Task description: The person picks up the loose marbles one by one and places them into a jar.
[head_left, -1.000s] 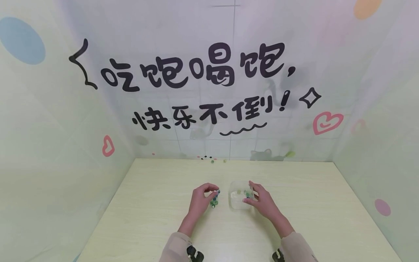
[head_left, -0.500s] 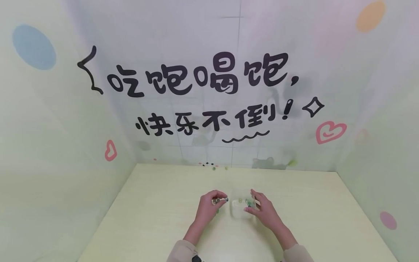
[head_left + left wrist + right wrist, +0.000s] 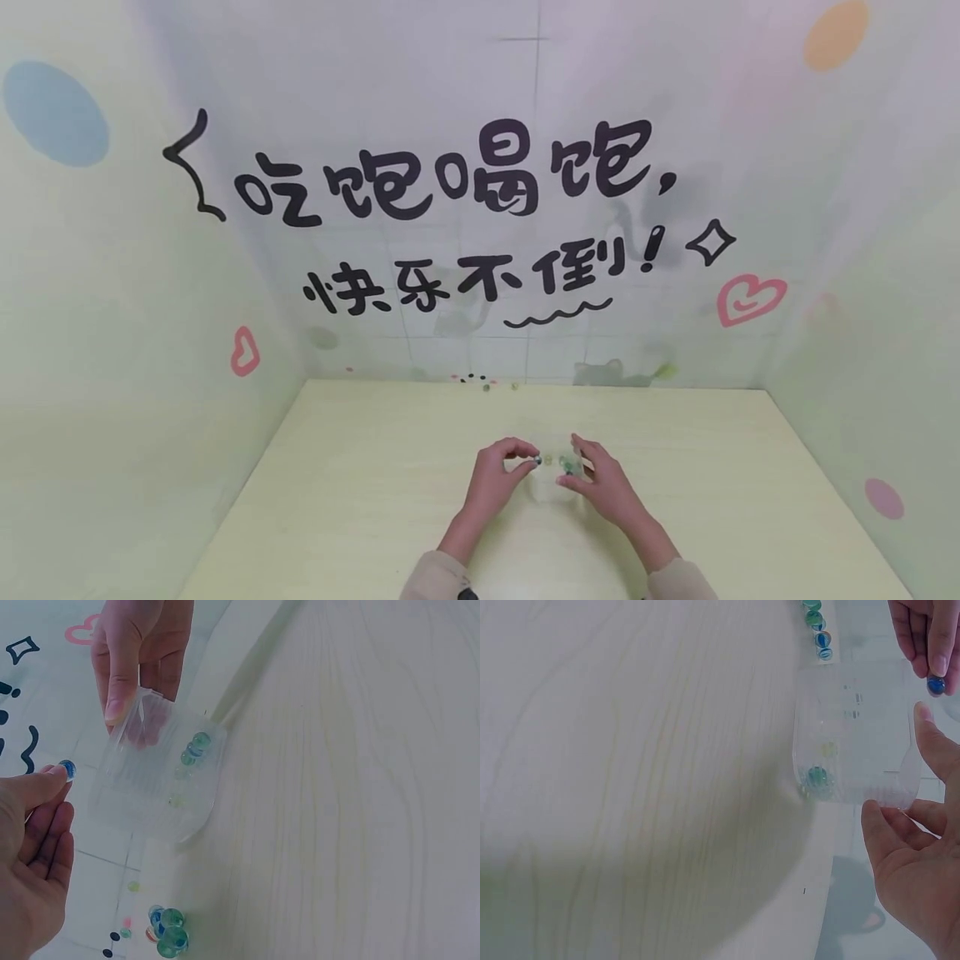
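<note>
Between thumb and fingertips, my left hand [image 3: 493,482] pinches a blue glass marble [image 3: 936,685], held up at the left rim of a clear plastic container [image 3: 146,799]. My right hand [image 3: 606,477] grips the container's right side, thumb and fingers at its wall. Inside, several green, blue and yellowish marbles [image 3: 201,740] lie along the bottom. A cluster of loose green and blue marbles [image 3: 172,941] sits on the table to the container's left; in the head view my left hand hides it.
Two small marbles [image 3: 486,387] rest at the table's back edge. The pale wooden table [image 3: 360,483] is enclosed at the back and sides by a printed curtain [image 3: 390,350] with black lettering.
My left hand has moved right, from over the loose marbles to the container's rim, carrying the blue marble. My right hand keeps its grip on the container.
</note>
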### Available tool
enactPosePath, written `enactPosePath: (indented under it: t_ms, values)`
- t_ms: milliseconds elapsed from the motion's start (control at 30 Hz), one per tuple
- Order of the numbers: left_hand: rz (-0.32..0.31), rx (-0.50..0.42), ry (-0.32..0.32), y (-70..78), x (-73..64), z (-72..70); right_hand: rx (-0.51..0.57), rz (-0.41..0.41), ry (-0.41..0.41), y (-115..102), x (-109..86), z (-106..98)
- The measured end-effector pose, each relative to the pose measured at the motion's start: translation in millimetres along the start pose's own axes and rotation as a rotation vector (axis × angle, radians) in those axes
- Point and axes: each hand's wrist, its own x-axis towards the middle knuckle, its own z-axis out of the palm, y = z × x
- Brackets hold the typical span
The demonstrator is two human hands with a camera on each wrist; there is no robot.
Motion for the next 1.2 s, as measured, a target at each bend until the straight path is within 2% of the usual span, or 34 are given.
enactPosePath:
  t_ms: [233,367,633,767,900,1200]
  values:
    - [0.023,0.006,-0.033,5.7,2.4,15.2,-0.010,0.021,0.017,5,-3.3,-6]
    - [0.015,0.009,-0.021,3.0,0.3,14.7,-0.001,0.016,0.012,8,-3.1,-4]
    - [-0.024,0.045,0.025,-4.0,-1.2,-9.3,0.012,0.028,0.020,3,-3.9,-4]
    - [-0.060,0.033,0.043,-11.8,-4.0,-24.4,0.008,0.025,0.011,1,-3.6,-4]
    - [-0.063,0.053,0.069,-21.4,-6.6,-36.6,0.010,0.020,0.007,0,-2.8,-3]
    - [-0.103,0.111,0.083,-42.1,-15.7,-47.2,0.015,0.006,-0.003,0,-0.7,0]
